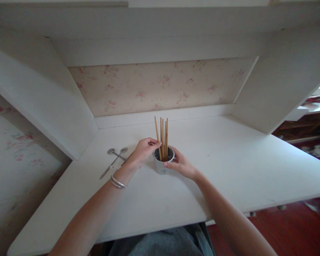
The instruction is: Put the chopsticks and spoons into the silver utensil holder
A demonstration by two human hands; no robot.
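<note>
Slim wooden sticks [163,137] stand in a perforated cup [160,166] on a white desk [229,160]; from my remote post I judge them light, stiff and slightly slick, best pinched above the rim. The left hand [146,148] appears to pinch the leftmost stick [157,133], while the right hand [183,164] grips the cup's side. Crossed metal spoons [118,156] lie beside the left wrist; neighbouring sticks crowd those fingers.

The white desktop [242,160] carries a perforated cup [162,168] — and, to its left, crossed metal utensils [119,156].
</note>
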